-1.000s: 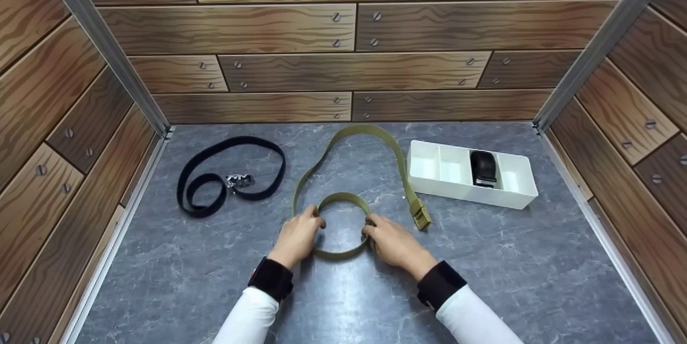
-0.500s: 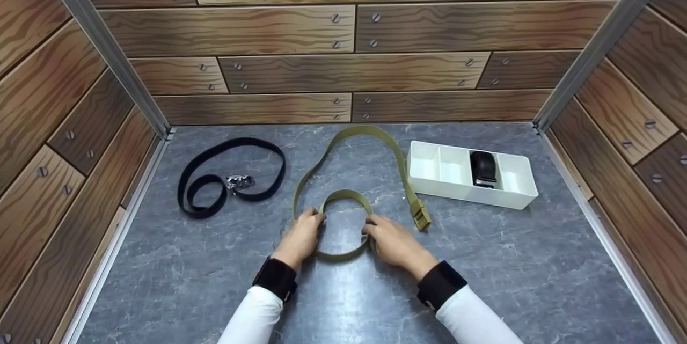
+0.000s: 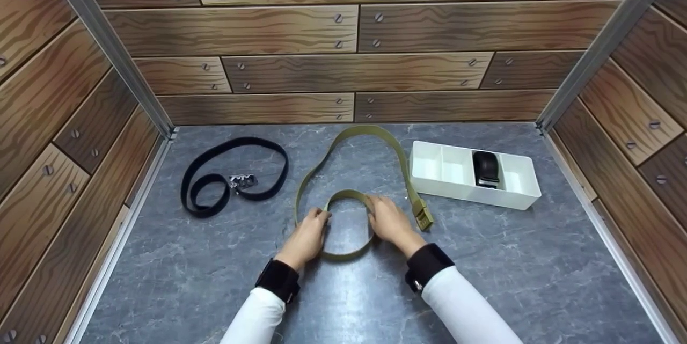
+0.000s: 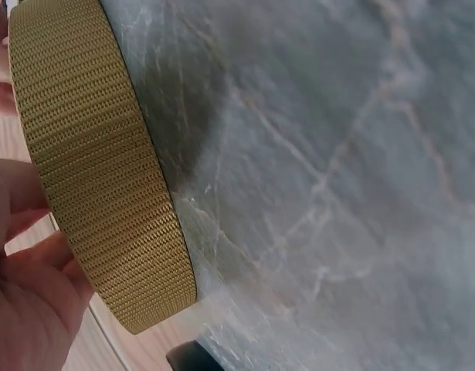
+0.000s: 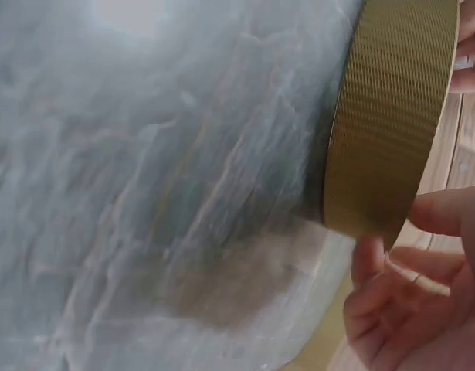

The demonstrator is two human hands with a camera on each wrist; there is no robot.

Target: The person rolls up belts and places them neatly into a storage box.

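An olive-khaki webbing belt (image 3: pixel 365 130) stands on edge on the grey marbled surface. One end curls into a round loop near me, and the rest arches away to a buckle (image 3: pixel 423 219) of similar colour at the right. My left hand (image 3: pixel 304 239) pinches the loop's left side. At its upper right, my right hand (image 3: pixel 392 220) holds the band. The belt's woven ribs (image 4: pixel 106 154) fill the left wrist view's left side, fingers behind them. In the right wrist view, the thumb and fingers (image 5: pixel 426 278) meet the band's lower edge from both sides.
A black belt (image 3: pixel 244 140) with a silver buckle (image 3: pixel 242 181) lies loosely curled at the left. To the right stands a white compartment tray (image 3: pixel 467 194) with a coiled black belt (image 3: pixel 485 168) inside. Wood-patterned walls (image 3: pixel 279 108) enclose three sides.
My right hand has moved up along the loop from its right side to its upper right. The left hand has shifted slightly and still grips the left side.
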